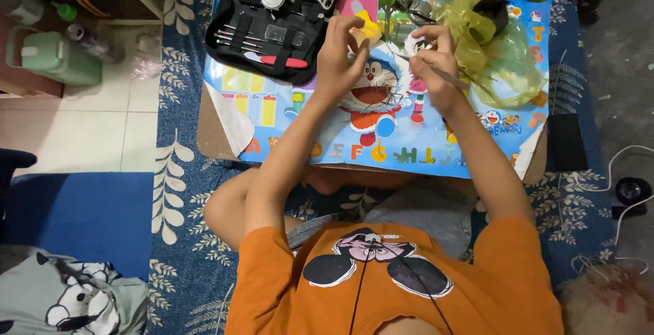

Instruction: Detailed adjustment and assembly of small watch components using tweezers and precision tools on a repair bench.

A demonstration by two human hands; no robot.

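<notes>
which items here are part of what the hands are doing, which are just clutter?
In use:
left hand, holding a small yellow piece
right hand, holding a thin metal tool
open black tool kit
low table with cartoon mat

Lying about:
yellow plastic bag
green jug
white cable
panda-print cloth
</notes>
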